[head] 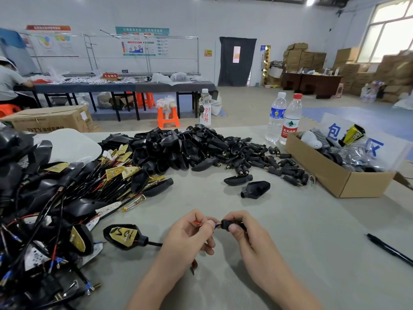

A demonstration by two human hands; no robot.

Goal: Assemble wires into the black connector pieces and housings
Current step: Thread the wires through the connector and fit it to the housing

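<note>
1. The heap of black housings (169, 148) lies across the far middle of the grey table (312, 231); every place below is told from it
2. The left hand (190, 233) is nearer the camera than the heap and well apart from it. Its thumb and fingers are curled and pinch a red wire (197, 223), whose metal tip points right
3. The right hand (243, 233) is just right of the left hand, also well on the near side of the heap. Its fingers are curled round a small black connector piece (230, 224), whose open end faces the wire's tip. The tip is at that opening; how far in it sits cannot be told
4. A housing with a yellow board (123, 236) lies on the near left side of the heap, and its black cable (154, 243) runs towards the left hand
5. A tangle of wired assemblies (44, 209) spreads left of the heap and towards the camera, touching the heap's left edge
6. Loose connector pieces (268, 162) trail from the heap's right edge
7. Two single housings (238, 180) lie just on the near right of the heap
8. A cardboard box (335, 175) stands to the right of the heap, beyond the loose pieces
9. Two water bottles (276, 117) stand upright on the far right of the heap
10. A black pen (388, 251) lies far to the near right of the heap
</note>
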